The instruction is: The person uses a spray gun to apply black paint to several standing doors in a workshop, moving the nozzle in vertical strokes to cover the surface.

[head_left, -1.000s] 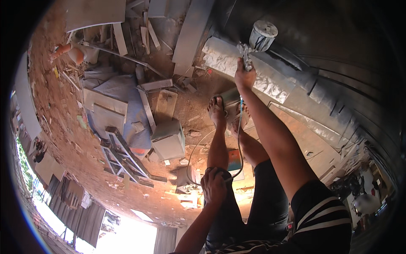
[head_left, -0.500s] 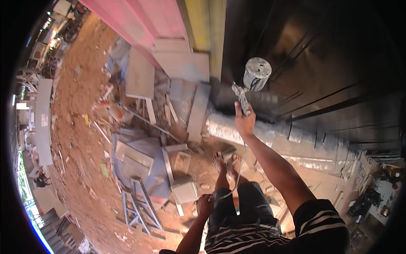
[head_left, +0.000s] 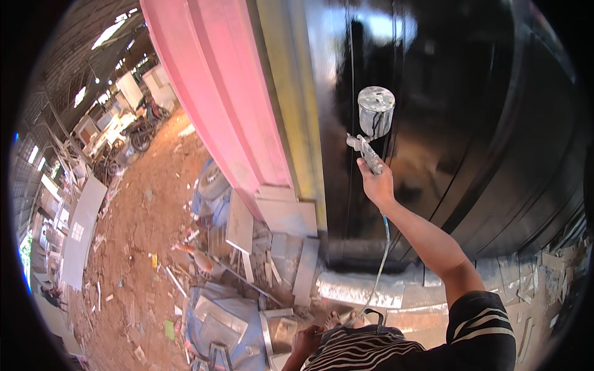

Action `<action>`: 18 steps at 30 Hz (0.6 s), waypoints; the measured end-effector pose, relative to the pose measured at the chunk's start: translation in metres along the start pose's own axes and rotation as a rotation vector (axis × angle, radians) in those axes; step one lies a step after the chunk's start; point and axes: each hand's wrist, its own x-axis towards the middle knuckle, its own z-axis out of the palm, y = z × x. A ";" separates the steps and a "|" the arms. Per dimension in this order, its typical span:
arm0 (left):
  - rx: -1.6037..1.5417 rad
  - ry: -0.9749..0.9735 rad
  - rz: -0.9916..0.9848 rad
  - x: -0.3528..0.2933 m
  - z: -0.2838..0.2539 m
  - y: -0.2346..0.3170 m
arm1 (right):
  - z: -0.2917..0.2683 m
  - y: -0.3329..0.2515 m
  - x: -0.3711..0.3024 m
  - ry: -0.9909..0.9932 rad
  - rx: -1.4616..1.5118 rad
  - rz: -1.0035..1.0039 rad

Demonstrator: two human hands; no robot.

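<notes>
My right hand is closed around the handle of a paint-spattered spray gun, its arm stretched out forward. A round metal paint cup with a spattered lid sits on the gun. Close in front of the gun stands a glossy black ribbed panel, with light reflecting in it. From below my right hand a thin pale hose hangs down toward my waist. My left hand is low by my waist, its fingers closed around the hose.
Left of the black panel are a yellow strip and a pink ribbed panel. Boards, a tyre and a bluish tarp lie on the littered dirt floor. Motorbikes stand farther back.
The view has tilted upward, showing more of the pink and black panels. My right hand has risen with the spray gun along the black panel. My left hand stays low at the hose.
</notes>
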 end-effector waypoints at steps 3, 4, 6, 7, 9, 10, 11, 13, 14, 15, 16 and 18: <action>-0.040 0.015 0.119 -0.009 -0.009 0.008 | -0.020 -0.045 0.032 0.024 0.027 -0.115; -0.061 0.029 0.165 -0.016 -0.013 0.009 | -0.026 -0.070 0.037 -0.024 -0.016 -0.096; -0.081 0.057 0.285 -0.020 -0.025 0.027 | -0.047 -0.099 0.058 0.003 -0.051 -0.099; -0.093 0.079 0.339 -0.025 -0.034 0.037 | -0.051 -0.114 0.067 0.008 -0.062 -0.103; -0.094 0.040 0.256 -0.043 -0.060 0.067 | -0.058 -0.144 0.083 0.087 -0.015 -0.218; -0.112 0.053 0.284 -0.054 -0.075 0.081 | -0.060 -0.159 0.093 0.108 0.002 -0.241; -0.128 0.061 0.322 -0.061 -0.084 0.091 | -0.068 -0.174 0.104 0.138 0.013 -0.266; -0.160 0.113 0.437 -0.071 -0.094 0.093 | -0.071 -0.205 0.129 0.136 0.040 -0.309; -0.191 0.115 0.476 -0.081 -0.104 0.102 | -0.074 -0.220 0.140 0.160 0.025 -0.325; -0.221 0.121 0.516 -0.086 -0.111 0.107 | -0.076 -0.238 0.151 0.182 0.014 -0.343; -0.174 0.160 0.612 -0.083 -0.110 0.103 | -0.083 -0.258 0.161 0.162 0.007 -0.343; -0.172 0.128 0.603 -0.089 -0.118 0.114 | -0.094 -0.297 0.168 0.191 0.024 -0.371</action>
